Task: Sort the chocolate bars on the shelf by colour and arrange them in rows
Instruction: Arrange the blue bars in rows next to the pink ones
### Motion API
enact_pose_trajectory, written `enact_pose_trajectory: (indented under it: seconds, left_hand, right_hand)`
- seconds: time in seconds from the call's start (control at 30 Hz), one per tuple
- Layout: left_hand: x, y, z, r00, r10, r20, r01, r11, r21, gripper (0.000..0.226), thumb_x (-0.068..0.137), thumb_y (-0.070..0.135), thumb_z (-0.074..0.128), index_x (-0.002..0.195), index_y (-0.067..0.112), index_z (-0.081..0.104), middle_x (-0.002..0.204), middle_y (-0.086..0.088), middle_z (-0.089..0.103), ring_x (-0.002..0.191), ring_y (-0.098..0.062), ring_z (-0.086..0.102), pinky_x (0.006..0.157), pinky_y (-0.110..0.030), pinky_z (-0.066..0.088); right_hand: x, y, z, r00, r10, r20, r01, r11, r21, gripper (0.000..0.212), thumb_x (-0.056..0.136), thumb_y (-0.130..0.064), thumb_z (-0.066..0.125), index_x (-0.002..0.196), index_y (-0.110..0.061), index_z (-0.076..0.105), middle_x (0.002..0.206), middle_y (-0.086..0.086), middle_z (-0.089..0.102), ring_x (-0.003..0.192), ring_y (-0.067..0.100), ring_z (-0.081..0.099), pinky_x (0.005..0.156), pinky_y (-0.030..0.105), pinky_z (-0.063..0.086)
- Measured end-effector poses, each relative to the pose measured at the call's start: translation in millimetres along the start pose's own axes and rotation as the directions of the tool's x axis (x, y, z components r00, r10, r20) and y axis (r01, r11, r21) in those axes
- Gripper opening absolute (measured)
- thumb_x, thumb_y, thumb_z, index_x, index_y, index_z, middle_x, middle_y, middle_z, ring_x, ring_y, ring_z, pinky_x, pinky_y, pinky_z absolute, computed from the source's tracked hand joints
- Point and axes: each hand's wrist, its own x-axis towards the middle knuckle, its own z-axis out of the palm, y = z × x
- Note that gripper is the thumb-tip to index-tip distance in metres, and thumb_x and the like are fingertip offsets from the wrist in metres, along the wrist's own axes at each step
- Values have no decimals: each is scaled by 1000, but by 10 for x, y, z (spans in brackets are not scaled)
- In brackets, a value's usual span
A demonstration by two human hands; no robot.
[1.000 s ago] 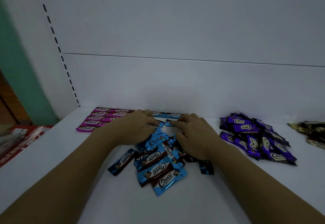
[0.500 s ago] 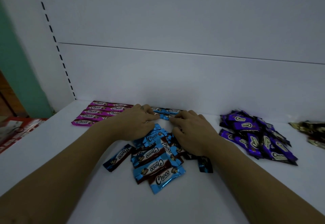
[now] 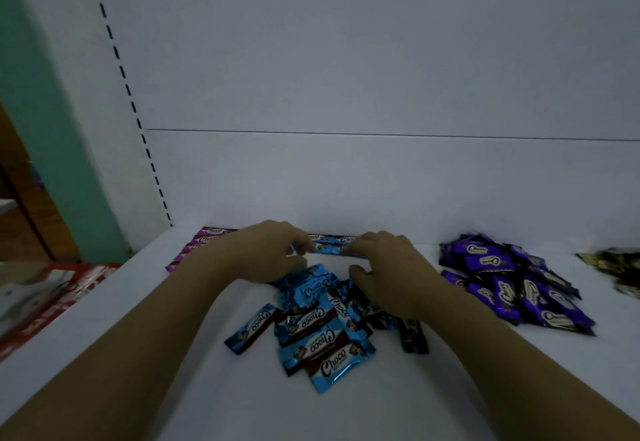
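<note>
Both our hands pinch one blue bar [image 3: 329,250] by its ends, left hand [image 3: 266,253] and right hand [image 3: 391,267], at the far blue row [image 3: 334,238], beyond the loose blue pile [image 3: 318,323]. We should lay it flat, label up, parallel and snug against that row, clear of the pink row [image 3: 204,240] on the left.

"Choco" on blue bars [image 3: 332,364], on purple bars [image 3: 503,297], on pink bars [image 3: 207,239]
</note>
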Motion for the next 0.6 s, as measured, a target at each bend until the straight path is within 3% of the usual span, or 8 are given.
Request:
enact_pose_trajectory:
  seconds: [0.13,0.23,0.33,0.47,0.6]
  left_hand:
    - [-63,-38,38,998,-1,64,0,1000,15,34,97,34,52,130,30,54,122,8,56,106,-7,54,90,-24,44]
    - [-156,-196,77,1000,10,-8,-11,993,-115,31,98,24,51,127,35,55,117,16,56,99,2,53,87,-17,44]
    - [-181,-242,71,996,52,-78,-63,988,-141,37,97,16,51,125,40,54,110,25,47,100,6,47,86,-14,40]
    - [-163,-223,130,995,79,-57,-84,992,-95,35,97,18,51,127,35,56,121,15,52,110,-4,47,98,-28,42]
    - [-171,-224,195,996,74,-48,-81,985,-149,36,97,9,48,124,30,60,125,7,56,110,-10,52,94,-29,46]
  right_hand:
    - [-33,-109,-9,999,4,53,-5,1000,31,38,99,-28,48,136,-31,51,139,-5,51,122,15,47,103,27,31]
    - [13,-187,-73,997,4,78,-12,995,100,36,98,-25,50,134,-30,54,134,-5,56,116,14,52,101,27,40]
    - [164,-274,-202,988,-34,154,20,995,97,38,95,-31,57,133,-27,55,130,-5,60,113,13,56,97,26,44]
    - [359,-378,-284,930,1,368,-10,1000,22,43,90,-37,65,130,-23,58,120,-2,64,108,17,59,92,29,47]
    - [404,-358,-199,922,31,386,-71,994,88,22,87,-30,69,109,-27,68,101,-9,64,93,11,58,74,21,43]
